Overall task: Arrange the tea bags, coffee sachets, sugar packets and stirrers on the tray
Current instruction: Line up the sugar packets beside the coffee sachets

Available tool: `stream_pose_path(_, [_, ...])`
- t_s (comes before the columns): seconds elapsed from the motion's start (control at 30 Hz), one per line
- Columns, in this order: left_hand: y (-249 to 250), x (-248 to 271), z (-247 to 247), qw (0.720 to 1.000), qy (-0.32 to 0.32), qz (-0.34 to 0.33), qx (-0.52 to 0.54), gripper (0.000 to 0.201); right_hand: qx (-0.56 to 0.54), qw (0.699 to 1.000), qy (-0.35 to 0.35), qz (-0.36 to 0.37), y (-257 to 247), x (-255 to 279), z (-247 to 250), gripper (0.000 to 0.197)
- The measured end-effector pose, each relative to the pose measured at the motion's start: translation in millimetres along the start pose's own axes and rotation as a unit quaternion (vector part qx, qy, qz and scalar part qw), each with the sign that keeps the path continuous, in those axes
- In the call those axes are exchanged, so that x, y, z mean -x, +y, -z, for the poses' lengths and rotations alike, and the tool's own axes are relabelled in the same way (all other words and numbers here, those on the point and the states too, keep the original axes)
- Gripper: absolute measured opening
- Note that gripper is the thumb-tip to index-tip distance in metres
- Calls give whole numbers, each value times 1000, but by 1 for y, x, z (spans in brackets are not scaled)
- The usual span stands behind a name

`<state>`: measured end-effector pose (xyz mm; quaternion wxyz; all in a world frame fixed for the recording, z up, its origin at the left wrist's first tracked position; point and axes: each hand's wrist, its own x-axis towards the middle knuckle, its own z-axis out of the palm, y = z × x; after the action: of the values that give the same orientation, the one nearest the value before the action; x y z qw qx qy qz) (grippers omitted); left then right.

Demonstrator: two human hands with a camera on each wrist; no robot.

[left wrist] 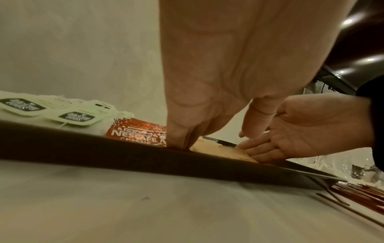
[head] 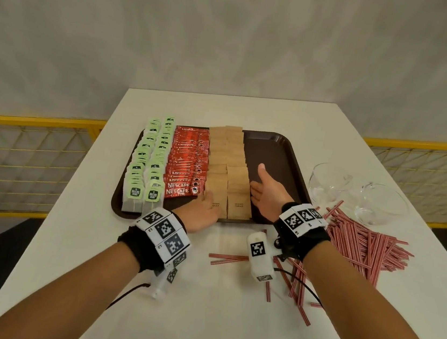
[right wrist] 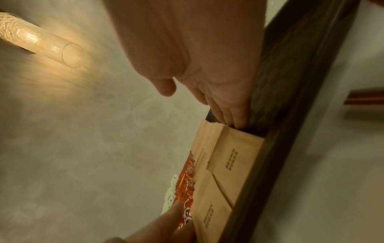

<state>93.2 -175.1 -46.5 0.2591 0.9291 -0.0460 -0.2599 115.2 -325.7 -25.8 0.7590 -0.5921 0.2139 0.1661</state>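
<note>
1. Both hands, left (head: 207, 204) and right (head: 266, 188), are laid flat-fingered against the sugar packets (head: 228, 170) at tray (head: 280, 153) centre, nothing grasped.
2. Stirrers (head: 359, 242), lower right on the counter, are judged light and stiff, best bundled mid-length.

Tray (head: 276, 144) sits on table (head: 198, 321), toward far-left. On tray, L to R: tea bags (head: 148, 165), 2 rows; coffee sachets (head: 186, 162); sugar packets (head: 227, 164), 2 rows; R section of tray bare. Stirrers (head: 362, 242) lie on table, R of tray & before its near-R corner. 2 bowls (head: 354, 196) stand on table behind stirrers, R of tray.
</note>
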Motion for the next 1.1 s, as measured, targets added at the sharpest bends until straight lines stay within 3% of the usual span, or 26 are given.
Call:
stream_pose_path(0.2, [-4, 0, 0, 999, 12, 8, 52, 58, 7, 1000, 9, -2, 0, -1, 6, 69])
stream_pose_path(0.5, [-38, 5, 9, 996, 61, 44, -47, 42, 28, 999, 24, 13, 0, -5, 6, 64])
stream_pose_path(0.67, [-46, 5, 10, 992, 109, 40, -46, 39, 22, 999, 29, 13, 2, -6, 5, 63])
stream_pose_path(0.83, [-53, 2, 9, 992, 101, 56, -42, 30, 22, 999, 35, 18, 3, -8, 5, 61])
stream_pose_path(1.1, [-47, 0, 10, 988, 113, 58, -85, 42, 30, 999, 32, 21, 6, -10, 9, 60])
